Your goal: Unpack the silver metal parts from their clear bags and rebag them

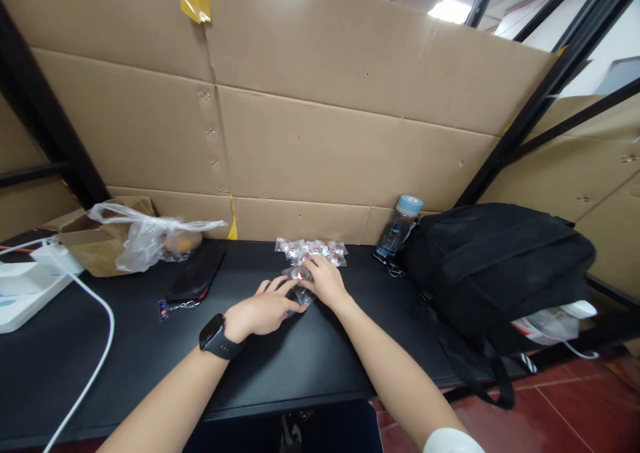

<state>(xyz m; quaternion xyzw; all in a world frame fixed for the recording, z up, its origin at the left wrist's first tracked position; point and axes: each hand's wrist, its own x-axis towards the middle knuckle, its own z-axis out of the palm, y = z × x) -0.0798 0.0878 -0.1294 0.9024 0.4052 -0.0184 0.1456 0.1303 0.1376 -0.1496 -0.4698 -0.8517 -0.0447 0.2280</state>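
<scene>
A small clear plastic packet [302, 274] with a round, silvery item and a red mark inside lies on the black desk between my hands. My left hand [263, 312], with a dark watch on its wrist, is spread; its index finger touches the packet's left side and its thumb is by the lower edge. From the right, my right hand [326, 281] has its fingers bent over the packet, pressing on it; the thumb is mostly hidden. Just beyond the fingers, several similar clear packets [330, 248] lie in rows.
Left of my hands are a dark phone or wallet [197, 274] with a keychain, a knotted plastic bag [145, 240] and a white power strip [35, 286]. To the right stand a blue-lidded bottle [397, 226] and a black backpack [500, 260]. A cardboard wall [320, 146] closes the back.
</scene>
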